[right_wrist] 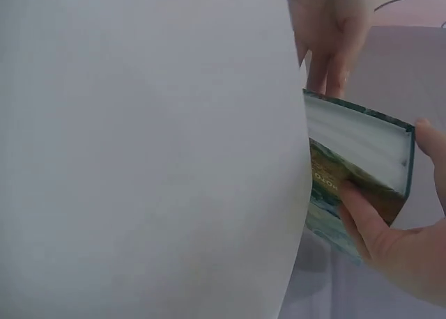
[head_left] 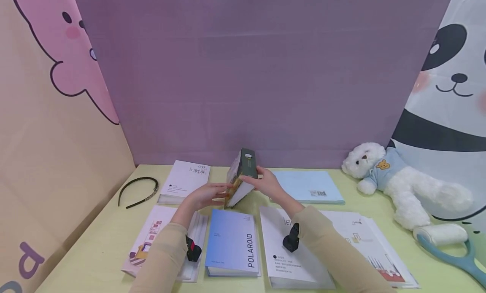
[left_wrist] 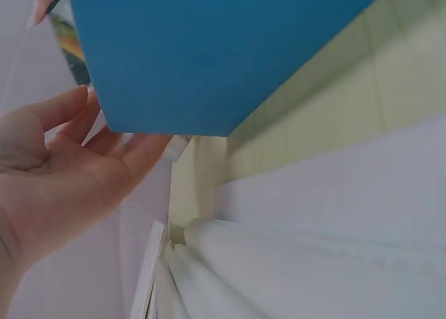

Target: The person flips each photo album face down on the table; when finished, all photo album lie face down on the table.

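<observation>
A thick dark green photo album with a painted-looking cover and white pages stands tilted at the back middle of the table. My right hand grips its right side; in the right wrist view the album sits between thumb and fingers. From the left, my left hand reaches to the album with fairly straight fingertips at its cover. A blue cover fills much of the left wrist view, in front of the left fingers. Just nearer lies a blue POLAROID album.
White albums and a pink-and-white one lie along the front. Behind are another white album and a pale blue one. A black headband lies left; a white teddy bear and blue-handled roller lie right.
</observation>
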A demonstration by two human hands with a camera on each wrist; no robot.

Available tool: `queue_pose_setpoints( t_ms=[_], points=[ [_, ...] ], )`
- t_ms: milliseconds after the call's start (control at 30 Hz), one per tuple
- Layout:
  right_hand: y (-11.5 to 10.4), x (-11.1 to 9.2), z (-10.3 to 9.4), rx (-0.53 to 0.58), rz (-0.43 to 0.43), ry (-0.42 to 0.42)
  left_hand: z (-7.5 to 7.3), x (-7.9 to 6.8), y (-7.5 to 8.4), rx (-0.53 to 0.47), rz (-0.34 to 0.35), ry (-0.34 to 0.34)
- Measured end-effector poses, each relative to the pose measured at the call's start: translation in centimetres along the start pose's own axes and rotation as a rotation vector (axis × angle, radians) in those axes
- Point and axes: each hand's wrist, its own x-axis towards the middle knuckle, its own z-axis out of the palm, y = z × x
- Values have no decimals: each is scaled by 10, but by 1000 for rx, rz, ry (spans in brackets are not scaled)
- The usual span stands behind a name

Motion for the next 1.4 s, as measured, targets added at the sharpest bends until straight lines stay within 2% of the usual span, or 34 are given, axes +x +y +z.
queue_pose_setpoints(
  t_ms=[167, 433, 600, 700, 867, 1133, 1400],
  points=[
    [7, 1, -5, -50, 54, -38, -3, 0, -4, 26, -11, 44],
    [13, 3, -7, -105, 108, -103, -9, 1, -11, 2, -24, 77],
    [16, 4, -8, -191, 182, -122, -10, 2, -12, 31, -42, 111],
    [20, 6, -9, -196, 205, -155, -11, 2, -14, 34, -49, 129],
    [27, 6, -12, -160, 192, -200, -12, 2, -15, 23, -59, 132],
    [29, 6, -11, -116, 175, -238, -12, 1, -13, 36, -36, 129],
    [34, 7, -9, -222, 148, -282, -11, -1, -11, 65, -26, 112]
  ],
)
